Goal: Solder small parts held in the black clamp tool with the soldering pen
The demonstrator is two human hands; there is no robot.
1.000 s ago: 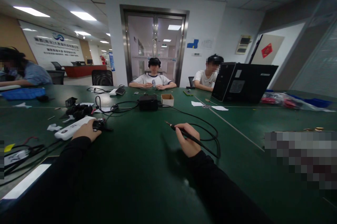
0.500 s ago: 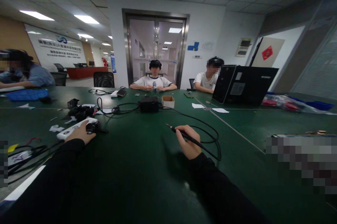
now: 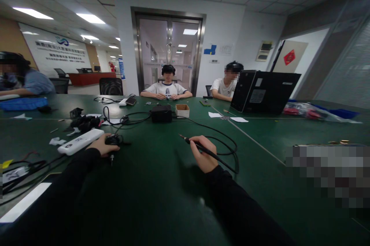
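Pretty clearly an office: way past the left hand there's a logo sign and a red desk, with glass doors straight ahead beyond both hands and ceiling lights up above. Chair out past the left, PC past the right hand. The green table under them looks more like an electronics bench tho, what with the soldering iron in the right and cables beyond the left.

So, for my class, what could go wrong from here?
The soldering iron in the right hand has its tip exposed; if it is hot, which the picture can't show, it might burn the left hand. The black cable curls beside the right hand and could snag. The black object in the left hand might slip.
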